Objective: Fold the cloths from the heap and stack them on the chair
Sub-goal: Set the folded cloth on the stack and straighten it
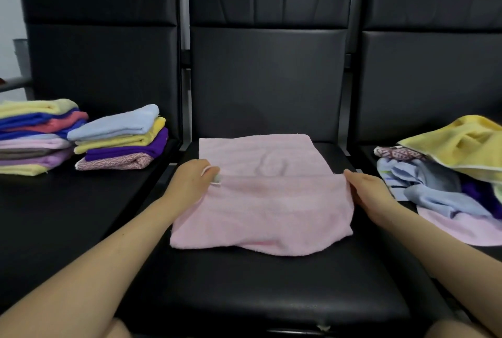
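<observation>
A pale pink cloth (266, 202) lies on the seat of the middle black chair (271, 291), its near half folded up over the far half. My left hand (193, 183) pinches the folded edge at the cloth's left corner. My right hand (366, 191) grips the same edge at the right corner. On the left chair (54, 218) stand two stacks of folded cloths: a tall one (35, 136) at the far left and a shorter one (122, 138) topped by a light blue cloth. The unfolded heap (448, 172) lies on the right chair, with a yellow cloth on top.
The three black chairs stand side by side with tall backrests (269, 79) behind the seats. Narrow gaps separate the seats. A pink cloth (461, 229) from the heap spreads toward the right chair's front edge.
</observation>
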{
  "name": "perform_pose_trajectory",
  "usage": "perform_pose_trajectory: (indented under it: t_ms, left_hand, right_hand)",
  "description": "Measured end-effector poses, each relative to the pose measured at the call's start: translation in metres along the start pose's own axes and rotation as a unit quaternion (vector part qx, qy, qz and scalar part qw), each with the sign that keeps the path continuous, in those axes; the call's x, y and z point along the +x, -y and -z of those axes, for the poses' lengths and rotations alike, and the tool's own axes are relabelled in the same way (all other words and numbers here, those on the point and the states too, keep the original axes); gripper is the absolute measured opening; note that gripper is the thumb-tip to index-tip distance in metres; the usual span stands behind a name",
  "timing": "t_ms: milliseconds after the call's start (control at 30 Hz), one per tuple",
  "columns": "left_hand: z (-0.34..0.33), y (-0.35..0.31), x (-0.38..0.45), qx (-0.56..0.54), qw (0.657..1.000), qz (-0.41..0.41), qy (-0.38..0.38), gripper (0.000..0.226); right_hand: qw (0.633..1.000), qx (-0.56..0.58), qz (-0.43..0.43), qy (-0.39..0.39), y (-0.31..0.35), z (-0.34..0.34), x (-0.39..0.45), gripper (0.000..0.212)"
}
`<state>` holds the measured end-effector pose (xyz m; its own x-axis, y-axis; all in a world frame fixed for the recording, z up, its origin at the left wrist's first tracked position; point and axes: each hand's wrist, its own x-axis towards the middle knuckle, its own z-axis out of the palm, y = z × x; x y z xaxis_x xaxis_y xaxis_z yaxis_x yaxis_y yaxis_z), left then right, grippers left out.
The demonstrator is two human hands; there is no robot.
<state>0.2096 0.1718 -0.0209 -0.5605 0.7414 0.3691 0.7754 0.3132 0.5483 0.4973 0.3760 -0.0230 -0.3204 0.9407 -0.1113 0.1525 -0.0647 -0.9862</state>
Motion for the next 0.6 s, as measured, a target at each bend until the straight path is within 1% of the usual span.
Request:
perform_pose_trajectory:
  t_ms: [33, 67, 100, 167, 200, 267, 300, 367, 467, 533, 600]
  left_hand:
    - [-0.002, 0.000, 0.000, 0.005, 1.000, 0.000, 0.006, 0.033]
    - [-0.004, 0.000, -0.001, 0.004, 1.000, -0.002, 0.018, 0.033]
    - [-0.006, 0.000, -0.002, -0.002, 0.999, 0.000, 0.036, 0.031]
    - [-0.008, 0.001, -0.005, -0.015, 0.996, 0.014, 0.087, 0.030]
    - [-0.009, 0.003, -0.006, -0.020, 0.994, 0.019, 0.109, 0.029]
    - [-0.009, 0.005, -0.010, -0.023, 0.990, 0.024, 0.135, 0.026]
    - [-0.007, 0.004, -0.012, -0.018, 0.989, 0.024, 0.142, 0.024]
    - [-0.004, 0.001, -0.015, 0.012, 0.989, 0.022, 0.148, 0.021]
    - [0.001, -0.005, -0.018, 0.052, 0.991, 0.021, 0.124, 0.024]
    - [0.006, -0.010, -0.023, 0.060, 0.992, 0.027, 0.108, 0.024]
    - [0.010, -0.013, -0.030, 0.058, 0.992, 0.030, 0.109, 0.025]
  right_hand:
    - [0.998, -0.056, 0.034, -0.026, 0.000, -0.008, -0.001, 0.032]
    - [0.991, -0.106, 0.072, -0.034, 0.000, -0.017, -0.002, 0.032]
    - [0.986, -0.135, 0.101, -0.017, 0.001, -0.025, -0.004, 0.033]
    - [0.967, -0.211, 0.139, 0.046, 0.002, -0.042, -0.008, 0.037]
    - [0.948, -0.267, 0.157, 0.077, 0.000, -0.048, -0.009, 0.040]
    - [0.900, -0.368, 0.212, 0.101, -0.006, -0.053, -0.009, 0.039]
    - [0.883, -0.394, 0.234, 0.103, -0.008, -0.052, -0.009, 0.032]
    - [0.867, -0.419, 0.245, 0.108, -0.008, -0.048, -0.011, 0.020]
    - [0.815, -0.498, 0.285, 0.082, -0.002, -0.041, -0.012, 0.016]
    - [0.816, -0.501, 0.278, 0.081, 0.004, -0.036, -0.017, 0.017]
    - [0.831, -0.485, 0.252, 0.103, 0.006, -0.031, -0.023, 0.023]
